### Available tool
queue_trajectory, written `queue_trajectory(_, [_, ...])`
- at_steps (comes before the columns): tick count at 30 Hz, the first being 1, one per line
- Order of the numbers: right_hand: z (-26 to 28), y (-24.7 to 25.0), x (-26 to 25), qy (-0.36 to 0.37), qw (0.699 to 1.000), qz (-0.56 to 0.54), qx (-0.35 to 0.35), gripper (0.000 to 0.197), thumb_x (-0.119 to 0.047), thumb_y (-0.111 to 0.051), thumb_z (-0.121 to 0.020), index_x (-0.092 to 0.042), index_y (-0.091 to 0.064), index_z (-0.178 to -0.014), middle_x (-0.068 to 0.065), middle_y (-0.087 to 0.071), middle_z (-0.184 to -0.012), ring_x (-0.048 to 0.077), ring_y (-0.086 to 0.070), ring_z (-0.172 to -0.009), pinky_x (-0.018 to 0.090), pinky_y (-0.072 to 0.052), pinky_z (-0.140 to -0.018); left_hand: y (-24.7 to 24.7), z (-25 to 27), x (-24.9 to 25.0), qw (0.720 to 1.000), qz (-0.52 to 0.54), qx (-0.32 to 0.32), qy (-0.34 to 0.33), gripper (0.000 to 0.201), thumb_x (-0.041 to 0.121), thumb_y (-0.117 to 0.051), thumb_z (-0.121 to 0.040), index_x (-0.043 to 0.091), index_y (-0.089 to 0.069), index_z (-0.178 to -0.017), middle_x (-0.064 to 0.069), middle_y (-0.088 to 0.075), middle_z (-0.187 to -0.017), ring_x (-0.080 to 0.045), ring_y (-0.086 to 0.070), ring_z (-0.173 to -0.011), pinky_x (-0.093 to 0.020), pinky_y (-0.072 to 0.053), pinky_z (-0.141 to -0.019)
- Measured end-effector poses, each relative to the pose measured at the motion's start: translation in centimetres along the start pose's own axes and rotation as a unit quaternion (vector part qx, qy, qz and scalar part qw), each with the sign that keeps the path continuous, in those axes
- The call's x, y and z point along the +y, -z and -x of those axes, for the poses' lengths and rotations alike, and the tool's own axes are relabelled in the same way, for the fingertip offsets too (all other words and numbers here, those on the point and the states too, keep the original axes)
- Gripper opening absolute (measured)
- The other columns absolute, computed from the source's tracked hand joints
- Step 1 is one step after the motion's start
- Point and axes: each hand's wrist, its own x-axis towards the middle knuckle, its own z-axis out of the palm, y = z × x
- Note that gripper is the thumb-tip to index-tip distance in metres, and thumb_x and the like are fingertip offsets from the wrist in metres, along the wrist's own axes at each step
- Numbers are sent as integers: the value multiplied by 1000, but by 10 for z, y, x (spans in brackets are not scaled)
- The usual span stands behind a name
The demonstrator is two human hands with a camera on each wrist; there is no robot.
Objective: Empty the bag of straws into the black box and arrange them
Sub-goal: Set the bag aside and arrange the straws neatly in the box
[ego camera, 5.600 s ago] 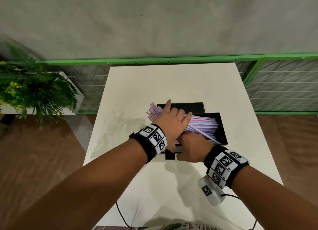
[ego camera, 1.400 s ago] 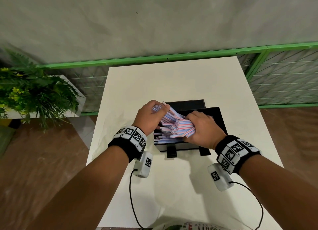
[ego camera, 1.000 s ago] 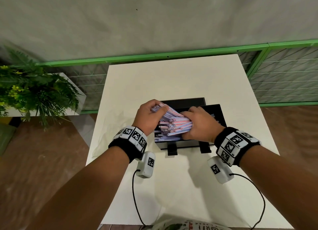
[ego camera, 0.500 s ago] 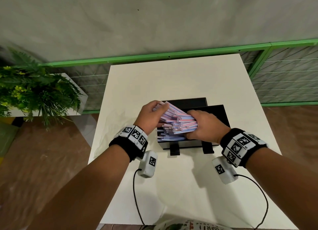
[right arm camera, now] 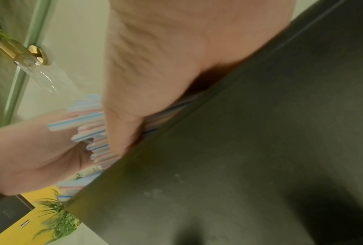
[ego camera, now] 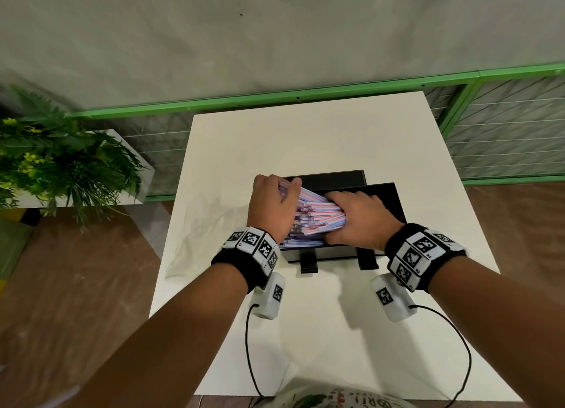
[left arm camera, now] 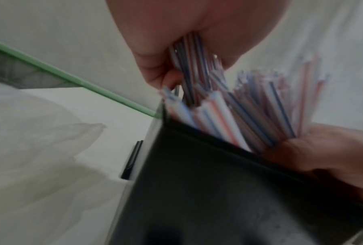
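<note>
A bundle of pink, blue and white striped straws lies slanted across the left part of the black box, its left ends sticking up above the box's rim. My left hand grips those left ends, fingers curled over them. My right hand grips the bundle's right part, inside the box. In the left wrist view the straws fan up out of the box. In the right wrist view the straws run between both hands along the box wall.
A crumpled clear plastic bag lies on the white table left of the box. Beyond the table's far edge runs a green railing. A potted fern stands on a side stand at the left.
Earlier my left hand lay flat over the straws; since then both hands have taken the bundle by its two sides. In the last second they keep that grip and barely shift.
</note>
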Motion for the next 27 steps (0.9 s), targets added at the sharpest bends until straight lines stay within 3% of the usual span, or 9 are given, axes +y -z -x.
queue_trajectory(4, [1,-5,0,-2,999,8,35,78,-71,-55,-51,-33,-56,-120,-7,-62,-109,25,-56,-104,43,-39,-91,1,-4,9,998,-50,-24,-16,37,49,-59,-98,13,-63,-89,-6,-68,-91,-26,-62,-86,-33,-46,-80])
queue_trajectory(7, [2,-5,1,5,999,-19,49,71,-66,-62,-53,-31,-58,-115,-8,-63,-104,24,-59,-102,41,-40,-89,8,-7,13,998,-37,-46,-14,33,45,-61,-98,14,-63,-87,-1,-68,-79,-20,-62,-72,-27,-44,-68])
queue_trajectory(11, [5,-7,1,47,995,-41,77,81,-60,-71,-59,-29,-52,-131,-6,-64,-115,24,-61,-107,40,-41,-91,12,-11,9,999,31,-9,-17,28,37,-67,-94,11,-68,-85,-3,-71,-76,-24,-66,-75,-33,-54,-75])
queue_trajectory(14, [10,-6,1,72,991,-42,109,88,-63,-66,-61,-25,-48,-138,-2,-64,-120,26,-60,-108,42,-43,-93,15,-14,8,995,96,17,9,27,42,-66,-86,17,-66,-77,1,-70,-69,-25,-71,-72,-44,-62,-70])
queue_trajectory(19, [14,-6,0,94,984,-37,149,93,-67,-64,-62,-19,-47,-140,4,-62,-122,30,-59,-108,44,-44,-92,16,-14,18,985,161,33,42,19,41,-64,-79,25,-61,-69,-1,-68,-65,-35,-70,-71,-55,-61,-66])
queue_trajectory(22, [16,-6,0,104,980,-28,167,93,-67,-67,-64,-17,-48,-140,5,-59,-123,29,-58,-110,45,-46,-91,13,-12,20,980,185,32,67,20,36,-63,-79,19,-58,-71,-3,-62,-65,-42,-66,-73,-60,-59,-65])
queue_trajectory(24, [15,-6,1,104,981,-24,164,91,-66,-67,-64,-15,-52,-137,6,-56,-120,28,-58,-108,45,-48,-89,11,-12,16,980,183,8,73,22,37,-62,-81,17,-58,-73,0,-61,-66,-39,-64,-73,-52,-60,-69])
queue_trajectory(27, [13,-8,1,98,985,7,145,81,-66,-64,-63,-12,-62,-123,8,-56,-111,31,-58,-97,44,-50,-82,7,-10,9,990,105,-84,46,26,39,-58,-95,18,-64,-81,0,-65,-76,-27,-62,-80,-31,-44,-72])
